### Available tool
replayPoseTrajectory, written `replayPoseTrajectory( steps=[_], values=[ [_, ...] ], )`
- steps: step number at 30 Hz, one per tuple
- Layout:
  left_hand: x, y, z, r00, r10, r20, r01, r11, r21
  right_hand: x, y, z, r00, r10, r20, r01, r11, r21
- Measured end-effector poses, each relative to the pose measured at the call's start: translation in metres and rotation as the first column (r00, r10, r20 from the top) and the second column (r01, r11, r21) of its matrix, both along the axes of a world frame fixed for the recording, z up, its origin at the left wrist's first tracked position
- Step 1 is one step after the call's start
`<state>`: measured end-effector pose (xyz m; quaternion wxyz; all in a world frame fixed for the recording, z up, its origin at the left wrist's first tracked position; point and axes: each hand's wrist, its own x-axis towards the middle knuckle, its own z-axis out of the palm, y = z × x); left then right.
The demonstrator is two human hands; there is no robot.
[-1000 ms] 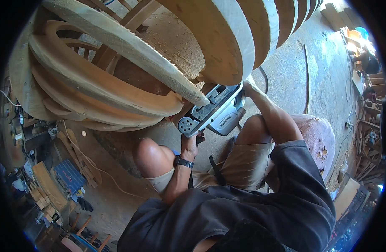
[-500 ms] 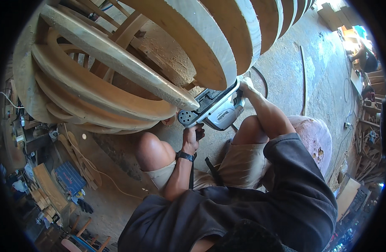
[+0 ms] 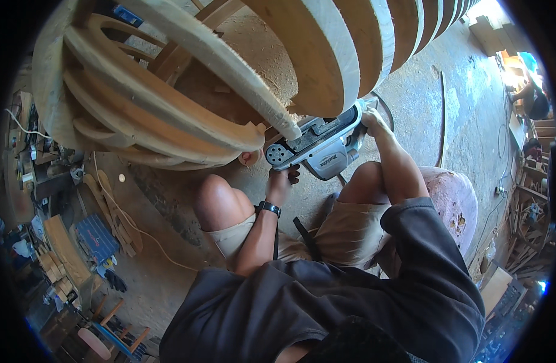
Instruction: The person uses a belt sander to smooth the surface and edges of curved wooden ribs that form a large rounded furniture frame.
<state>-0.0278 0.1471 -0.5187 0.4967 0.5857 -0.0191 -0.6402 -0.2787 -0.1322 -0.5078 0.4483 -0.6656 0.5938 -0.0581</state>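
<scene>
A grey belt sander lies on its side in my grip, belt facing away from me. My right hand is wrapped round its rear end at the right. Under the round, perforated front end, my left hand is closed on the sander, its fingers partly hidden; a dark watch sits on that wrist. The tip of a long curved wooden rib meets the belt side, though exact contact is hard to tell. Other wide ribs curve down just beyond the sander.
Stacked curved wooden bars of the same frame rise at the left. My bent knees flank the sander. A pink padded seat is beneath me. A thin cord and a blue box lie left; a long strip lies right.
The sander and both hands sit slightly farther right and up in the picture. The wooden frame has shifted right and up too, as the view moved. Both hands keep their hold.
</scene>
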Motion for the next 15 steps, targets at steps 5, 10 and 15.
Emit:
replayPoseTrajectory(
  steps=[5, 10, 15],
  values=[
    [-0.007, 0.006, -0.001, 0.994, -0.09, 0.054, 0.094, 0.994, -0.061, -0.013, 0.033, 0.044, 0.838, -0.423, 0.345, 0.343, 0.899, 0.271],
    [-0.026, -0.02, -0.033, 0.93, -0.203, 0.308, 0.304, 0.895, -0.328, -0.051, 0.082, 0.105, 0.657, -0.522, 0.544, 0.594, 0.803, 0.052],
    [-0.054, -0.057, -0.056, 0.969, -0.055, 0.243, 0.183, 0.819, -0.544, -0.037, 0.12, 0.189, 0.648, -0.552, 0.524, 0.683, 0.726, -0.08]
  ],
)
